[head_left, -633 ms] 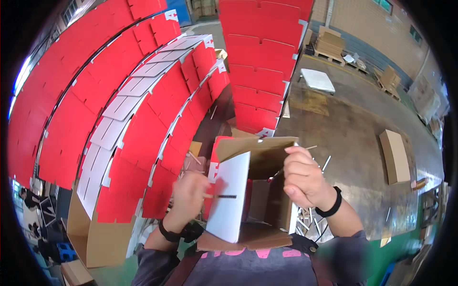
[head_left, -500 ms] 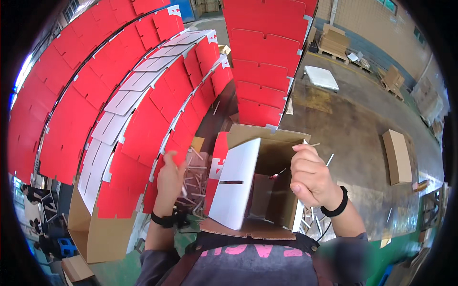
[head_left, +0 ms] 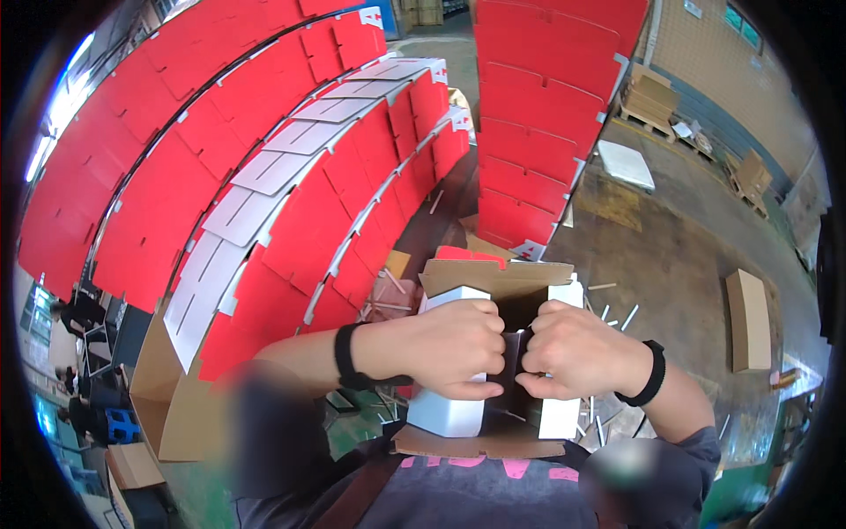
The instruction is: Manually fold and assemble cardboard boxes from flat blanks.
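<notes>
In front of my body stands an open-topped cardboard box (head_left: 507,280), brown inside, its dark interior showing through the middle gap. A white left flap (head_left: 445,421) and a white right flap (head_left: 559,419) lean in over the opening. My left hand (head_left: 454,348) is closed at the inner edge of the left flap, knuckles toward the centre. Close beside it, my right hand (head_left: 577,351) is closed over the right flap's inner edge. The fingertips of both hands are curled out of sight. The near brown flap (head_left: 480,443) lies against my shirt.
Long rows of red cartons (head_left: 352,189) with white flaps curve along the left. Ahead rises a tall red carton stack (head_left: 542,123). Thin white strips (head_left: 630,317) litter the floor around the box. A brown carton (head_left: 748,322) stands at right, a white padded slab (head_left: 627,166) farther back.
My left hand has moved right, from beside the box onto the left flap. My right hand has come inward, and the right flap now leans over the opening. The view has shifted.
</notes>
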